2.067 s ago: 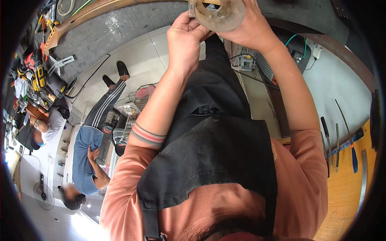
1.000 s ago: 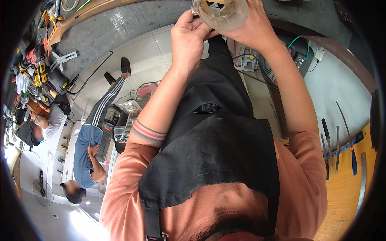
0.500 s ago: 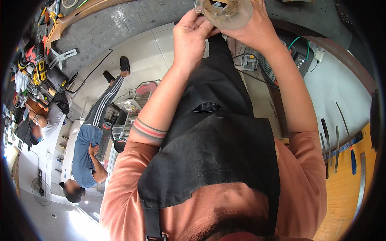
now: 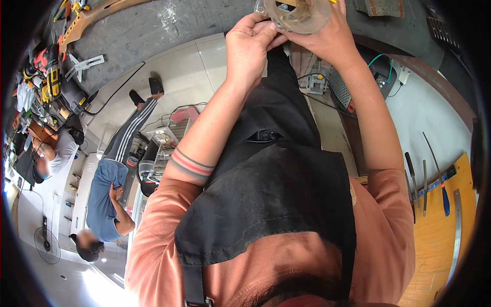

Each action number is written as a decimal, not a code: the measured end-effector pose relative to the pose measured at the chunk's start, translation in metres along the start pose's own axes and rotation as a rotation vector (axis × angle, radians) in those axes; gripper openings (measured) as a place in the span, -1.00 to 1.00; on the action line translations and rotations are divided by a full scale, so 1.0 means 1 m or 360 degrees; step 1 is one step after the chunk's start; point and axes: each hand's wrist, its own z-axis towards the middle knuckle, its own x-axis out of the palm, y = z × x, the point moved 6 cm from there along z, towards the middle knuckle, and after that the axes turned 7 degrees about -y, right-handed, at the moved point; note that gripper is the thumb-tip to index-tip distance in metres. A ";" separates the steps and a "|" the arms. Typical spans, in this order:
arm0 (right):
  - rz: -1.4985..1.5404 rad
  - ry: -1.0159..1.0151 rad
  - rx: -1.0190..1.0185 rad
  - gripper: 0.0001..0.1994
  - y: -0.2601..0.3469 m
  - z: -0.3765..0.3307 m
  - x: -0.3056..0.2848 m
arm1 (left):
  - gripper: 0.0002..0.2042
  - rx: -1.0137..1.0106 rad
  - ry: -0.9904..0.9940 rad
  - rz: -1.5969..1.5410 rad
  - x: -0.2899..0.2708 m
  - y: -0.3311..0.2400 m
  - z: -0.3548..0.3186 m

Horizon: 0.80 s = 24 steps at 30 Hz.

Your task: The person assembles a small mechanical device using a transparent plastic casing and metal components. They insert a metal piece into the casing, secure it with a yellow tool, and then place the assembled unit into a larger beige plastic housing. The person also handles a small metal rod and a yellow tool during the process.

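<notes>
Closest is a coral T-shirt [image 4: 153, 230] of soft, creased knit, and over it a black apron [image 4: 266, 194] of matte, stiff-looking cloth, its stitched upper edge folded outward. Beyond, at the top edge of the view and partly cut off by it, is a round, see-through plastic housing [image 4: 309, 24], hazy and scuffed, with a circular opening and a squarish clear tab on its left. The right hand [image 4: 327, 38] wraps the housing's right side, its fingers grasping it from behind. The left hand [image 4: 250, 43] is at its lower left, fingers bent in toward the thumb; I cannot tell whether they grip the rim or something small, as the fingertips are partly hidden.

The desk [image 4: 199, 15] is dark grey and flat, with chalky white smears. A long brown wooden piece [image 4: 99, 18] with a flared, hole-drilled end lies along its left part, near a bare-metal sliding gauge [image 4: 88, 64] and a yellow-and-black power tool [image 4: 52, 82]. On the right, slim files and a blue-handled tool [image 4: 446, 202] line a smooth, honey-coloured wooden board [image 4: 434, 245].

Farther off, pale glossy floor tiles [image 4: 186, 56] reach a person in a blue top [image 4: 105, 204]; a round wire-caged fan [image 4: 47, 245] stands beyond.
</notes>
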 end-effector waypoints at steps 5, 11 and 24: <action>-0.0099 0.0070 -0.0010 -0.16 0.007 0.007 0.001 | -0.71 -0.0070 0.0111 0.0077 -0.005 -0.001 0.004; -0.0207 0.0128 -0.0030 -0.15 0.019 0.017 0.006 | -0.71 -0.0064 0.0058 0.0109 -0.013 -0.014 0.007; -0.0314 0.0136 -0.0063 -0.09 0.027 0.030 0.013 | -0.70 -0.0056 -0.0015 0.0037 -0.022 -0.024 0.010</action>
